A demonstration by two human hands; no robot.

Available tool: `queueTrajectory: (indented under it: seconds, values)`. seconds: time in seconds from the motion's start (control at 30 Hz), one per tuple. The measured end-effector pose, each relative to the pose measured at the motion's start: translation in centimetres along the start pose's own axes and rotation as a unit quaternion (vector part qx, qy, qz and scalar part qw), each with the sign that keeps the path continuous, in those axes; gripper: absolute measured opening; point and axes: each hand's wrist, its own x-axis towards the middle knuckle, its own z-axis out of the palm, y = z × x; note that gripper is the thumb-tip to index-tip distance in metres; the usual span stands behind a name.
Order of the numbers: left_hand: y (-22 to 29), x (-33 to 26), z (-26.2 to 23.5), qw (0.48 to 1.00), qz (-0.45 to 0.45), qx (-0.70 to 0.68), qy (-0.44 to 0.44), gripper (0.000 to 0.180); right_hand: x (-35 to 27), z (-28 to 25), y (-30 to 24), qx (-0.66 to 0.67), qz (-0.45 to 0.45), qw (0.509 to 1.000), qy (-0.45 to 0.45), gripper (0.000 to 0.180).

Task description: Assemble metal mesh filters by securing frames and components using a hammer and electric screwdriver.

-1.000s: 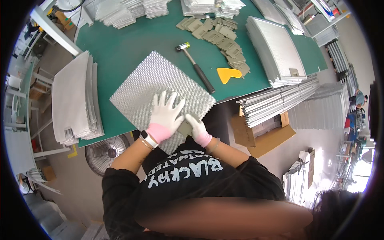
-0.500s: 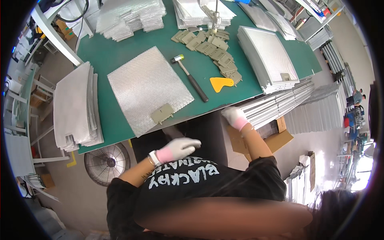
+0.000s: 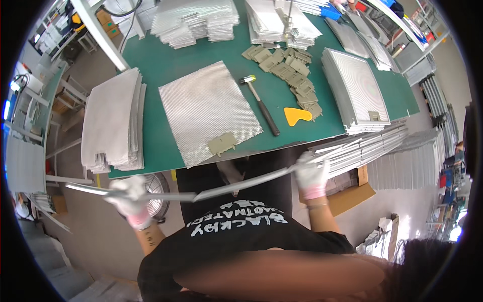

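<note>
A long, thin silvery metal strip (image 3: 236,186), kinked partway along and blurred, spans the space between my body and the bench. My white-gloved left hand (image 3: 130,197) is closed around it near its left end, which sticks out past the hand. At the other end my right hand (image 3: 311,173), also gloved, closes on the strip beside a stack of similar strips (image 3: 370,148). On the bench before me lies a silvery mesh sheet (image 3: 206,108). An olive-tan latch plate (image 3: 221,144) rests on the sheet's near edge.
Right of the mesh lie a hammer (image 3: 264,110) and a yellow scraper (image 3: 297,116). Several latch plates (image 3: 287,71) are heaped behind them. Framed filter panels (image 3: 354,88) stand stacked at right, mesh sheets (image 3: 110,118) at left. A fan (image 3: 157,194) and a cardboard box (image 3: 347,204) sit below the bench.
The metal strip has come off the stack and now stretches between both hands. My left hand has swung out left and closed on it. The view has shifted, moving the bench rightward in the picture.
</note>
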Motion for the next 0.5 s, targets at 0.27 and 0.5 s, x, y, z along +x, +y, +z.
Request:
queueTrajectory:
  seconds: [0.27,0.5]
  values:
    - [-0.5,-3.1,0.6,0.921,-0.31,0.237,-0.007,0.067,0.9,9.5,-14.1,-0.11,-0.388,0.897,-0.18,0.022]
    - [-8.1,-8.9,7.8,0.896,-0.422,0.132,-0.043,0.046,12.8,15.2,5.2,-0.09,-0.079,0.96,-0.254,0.02]
